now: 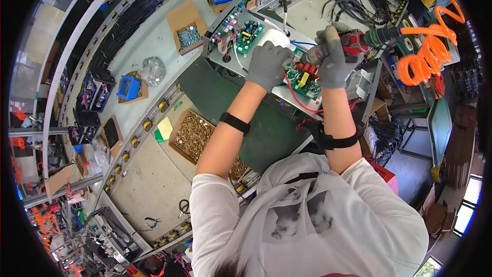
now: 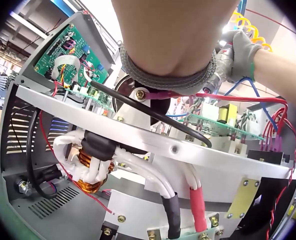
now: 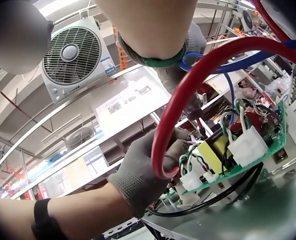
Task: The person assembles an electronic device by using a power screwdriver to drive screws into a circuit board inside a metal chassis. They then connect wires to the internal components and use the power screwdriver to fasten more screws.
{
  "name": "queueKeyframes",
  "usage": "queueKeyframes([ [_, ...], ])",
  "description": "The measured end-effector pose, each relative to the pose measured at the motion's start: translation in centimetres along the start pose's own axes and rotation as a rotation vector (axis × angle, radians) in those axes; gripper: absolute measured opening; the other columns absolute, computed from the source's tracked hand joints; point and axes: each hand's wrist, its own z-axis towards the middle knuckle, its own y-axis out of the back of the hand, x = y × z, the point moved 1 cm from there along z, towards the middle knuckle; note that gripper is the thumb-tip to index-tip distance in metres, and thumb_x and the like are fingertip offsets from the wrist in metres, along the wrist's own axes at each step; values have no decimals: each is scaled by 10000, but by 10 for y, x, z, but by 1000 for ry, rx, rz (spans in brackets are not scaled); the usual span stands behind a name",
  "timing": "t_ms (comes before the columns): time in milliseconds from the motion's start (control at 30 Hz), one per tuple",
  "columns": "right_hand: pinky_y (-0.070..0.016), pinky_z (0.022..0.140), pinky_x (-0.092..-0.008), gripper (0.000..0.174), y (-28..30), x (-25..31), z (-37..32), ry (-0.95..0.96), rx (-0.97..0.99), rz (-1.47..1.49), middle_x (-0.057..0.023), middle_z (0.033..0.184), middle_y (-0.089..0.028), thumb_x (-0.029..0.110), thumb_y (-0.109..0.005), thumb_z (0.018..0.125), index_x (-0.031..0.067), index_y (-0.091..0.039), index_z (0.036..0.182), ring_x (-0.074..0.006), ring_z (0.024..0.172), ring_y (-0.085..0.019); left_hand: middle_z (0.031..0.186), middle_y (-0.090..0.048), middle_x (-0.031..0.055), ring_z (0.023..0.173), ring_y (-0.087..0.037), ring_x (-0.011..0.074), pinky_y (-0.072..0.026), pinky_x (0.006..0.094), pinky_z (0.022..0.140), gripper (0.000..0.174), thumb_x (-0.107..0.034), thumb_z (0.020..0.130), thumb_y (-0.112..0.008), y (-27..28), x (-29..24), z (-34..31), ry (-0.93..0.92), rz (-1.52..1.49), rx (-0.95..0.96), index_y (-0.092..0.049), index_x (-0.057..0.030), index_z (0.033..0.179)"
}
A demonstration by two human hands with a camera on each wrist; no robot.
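My gloved right hand (image 1: 334, 64) grips a red and grey air screwdriver (image 1: 353, 42), its nose pointing left and down at an open metal chassis (image 1: 233, 63). Gloved too, my left hand (image 1: 267, 65) is over the chassis with its fingers bent, fingertips close by the screwdriver's bit. In the right wrist view, those left fingers (image 3: 170, 150) are among thin wires beside a green circuit board (image 3: 228, 172); I cannot tell what they pinch. A second circuit board (image 1: 249, 33) sits at the chassis's left. A thick red wire (image 2: 248, 99) crosses the chassis top.
An orange coiled hose (image 1: 423, 61) hangs at the right. Black cables (image 1: 353, 0) lie beyond the chassis. A box of brass-coloured fasteners (image 1: 190, 136) stands left of my forearm, with a screw box (image 1: 189, 38) and a blue bin (image 1: 128, 87) further left. Small pliers (image 1: 152, 222) lie at lower left.
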Motion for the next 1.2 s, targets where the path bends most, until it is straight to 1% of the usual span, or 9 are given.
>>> queueKeyframes([
  [133,-448,508,-227,188,-4,-3,1,-8,36,-66,-77,715,-613,31,-686,748,9,-588,908,-114,581,-578,769,-620,21,725,-544,253,-419,381,658,107,-236,744,-630,7,-5,5,64,80,130,-637,-156,816],
  [200,-439,479,-224,170,-4,-10,3,111,67,-150,-64,704,-607,28,-682,750,7,-596,895,-100,565,-562,784,-624,27,761,-551,251,-425,384,669,132,-268,747,-625,17,-9,8,90,-3,185,-634,-157,819],
  [467,-398,409,-220,149,-6,-2,7,-29,112,-114,-73,692,-599,21,-672,753,-10,-597,879,-101,522,-534,831,-634,34,879,-583,228,-462,372,699,162,-166,685,-641,14,-23,34,241,233,388,-639,-156,846],
  [633,-430,492,-222,164,-2,-7,10,-30,121,-92,-42,699,-599,26,-692,731,8,-602,866,-93,566,-544,941,-651,57,1005,-586,220,-456,361,814,198,-178,751,-616,12,-30,59,304,361,763,-657,-176,944],
  [733,-437,534,-219,180,-1,-10,12,7,172,-44,-28,709,-602,34,-707,716,15,-606,864,-88,593,-552,977,-660,54,1038,-585,210,-442,350,849,206,-181,777,-600,3,-33,65,256,481,784,-676,-171,968],
  [767,-496,561,-258,139,2,-12,13,35,207,-113,-80,749,-628,32,-666,757,1,-607,879,-163,624,-620,987,-662,48,1024,-591,204,-434,343,860,191,-177,789,-589,1,-35,68,269,516,841,-695,-161,948],
  [933,-486,537,-254,162,3,-13,12,57,194,-165,-72,735,-627,35,-685,743,6,-610,883,-147,622,-615,975,-657,36,1014,-590,208,-436,343,842,165,-188,791,-592,4,-30,62,146,561,863,-695,-170,919],
  [1000,-408,467,-215,177,-1,-13,12,-75,189,-116,-14,660,-593,62,-738,690,21,-619,814,-74,529,-525,940,-640,20,986,-588,212,-438,353,815,149,-203,786,-600,10,-25,51,140,472,724,-678,-189,911],
  [1200,-399,486,-213,176,-7,-8,11,-89,314,-209,-4,669,-594,75,-740,695,19,-633,823,-63,544,-514,884,-578,4,957,-530,195,-421,368,767,115,-192,734,-614,9,-18,37,109,422,599,-663,-209,837],
])
